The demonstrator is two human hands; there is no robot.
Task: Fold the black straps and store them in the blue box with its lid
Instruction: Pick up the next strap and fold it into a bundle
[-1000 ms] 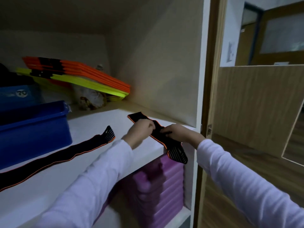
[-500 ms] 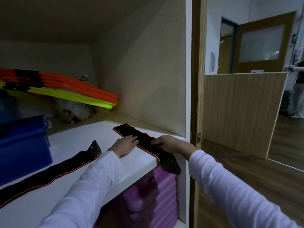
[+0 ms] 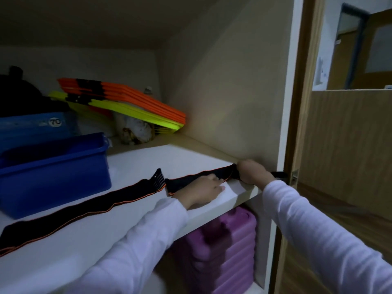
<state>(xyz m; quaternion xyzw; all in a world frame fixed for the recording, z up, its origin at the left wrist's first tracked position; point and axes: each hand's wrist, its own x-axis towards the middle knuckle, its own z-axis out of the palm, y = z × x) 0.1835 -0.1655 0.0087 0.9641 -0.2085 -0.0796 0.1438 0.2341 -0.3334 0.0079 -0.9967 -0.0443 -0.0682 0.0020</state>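
Observation:
A black strap with orange edging [image 3: 191, 180] lies stretched along the front of the white shelf [image 3: 63, 249]. My right hand [image 3: 251, 171] is closed around its right end near the cabinet side. My left hand [image 3: 200, 190] presses flat on its left part. A second, longer black strap [image 3: 84, 209] runs from the shelf's left edge up to a striped end beside my left hand. The open blue box [image 3: 53, 168] stands on the shelf at the left, behind that long strap. A blue lid-like piece marked 70 [image 3: 36, 126] stands behind the box.
Orange and yellow flat boards [image 3: 127, 105] lean at the back of the shelf over a crumpled bag [image 3: 135, 131]. Purple stacked cases [image 3: 222, 251] fill the shelf below. A wooden cabinet door [image 3: 343, 155] stands open at the right.
The short strap, which lay diagonally and hung off the shelf's edge, now lies along the front edge. My right hand moved right and closed on its end; my left hand slid left.

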